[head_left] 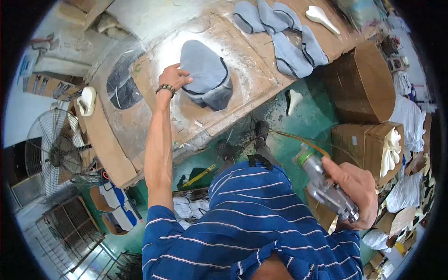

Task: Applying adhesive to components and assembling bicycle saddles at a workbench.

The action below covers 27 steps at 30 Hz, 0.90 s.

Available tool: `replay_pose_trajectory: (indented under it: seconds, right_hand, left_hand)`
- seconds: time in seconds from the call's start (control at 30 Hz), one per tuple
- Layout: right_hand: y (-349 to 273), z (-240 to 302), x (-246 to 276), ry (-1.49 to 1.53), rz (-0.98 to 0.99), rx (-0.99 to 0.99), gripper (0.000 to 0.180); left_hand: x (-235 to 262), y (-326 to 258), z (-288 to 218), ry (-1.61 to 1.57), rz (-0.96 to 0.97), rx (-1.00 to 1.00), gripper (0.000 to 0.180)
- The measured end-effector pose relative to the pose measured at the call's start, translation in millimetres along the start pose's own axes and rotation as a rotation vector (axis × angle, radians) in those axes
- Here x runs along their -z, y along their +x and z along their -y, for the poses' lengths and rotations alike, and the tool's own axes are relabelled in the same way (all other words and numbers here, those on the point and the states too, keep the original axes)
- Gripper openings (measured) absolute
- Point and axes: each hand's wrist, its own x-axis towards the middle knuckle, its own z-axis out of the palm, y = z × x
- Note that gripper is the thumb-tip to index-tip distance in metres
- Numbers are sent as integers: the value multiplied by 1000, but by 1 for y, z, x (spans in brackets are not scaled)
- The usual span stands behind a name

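Observation:
A stack of grey saddle covers (202, 67) with black trim lies on the table, pale overspray around it. My left hand (174, 78) reaches in from the left, its fingers closed at the stack's left edge, where the fingertips grip a grey cover. At the lower right, well away from the table, my right hand (357, 191) is wrapped round a metal spray gun (324, 184) with a green band; an orange-brown hose (301, 138) shows beside it. More grey covers (290, 39) lie overlapping along the far right of the table.
On the cardboard-covered table (228, 109) rests a white bicycle saddle base (321, 18); another saddle base (294, 101) lies on the green floor. Cardboard boxes (366, 147) stand at right, one holding white bases. A fan (53, 151) stands at left, beside a white piece (87, 101).

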Motion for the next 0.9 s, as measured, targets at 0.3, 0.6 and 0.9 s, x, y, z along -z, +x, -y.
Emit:
replay_pose_trajectory:
  seconds: [0.3, 0.6, 0.9]
  right_hand:
    - [-15, -77, 18, 139, -114, -25, 66]
    - [11, -121, 40, 320, -113, -15, 68]
    - [62, -113, 50, 346, -64, 51, 71]
  left_hand:
    - [-14, -24, 10, -117, -62, -69, 58]
    - [-24, -50, -11, -406, -163, 69, 56]
    - [-58, -138, -19, -1047, -699, 237, 43]
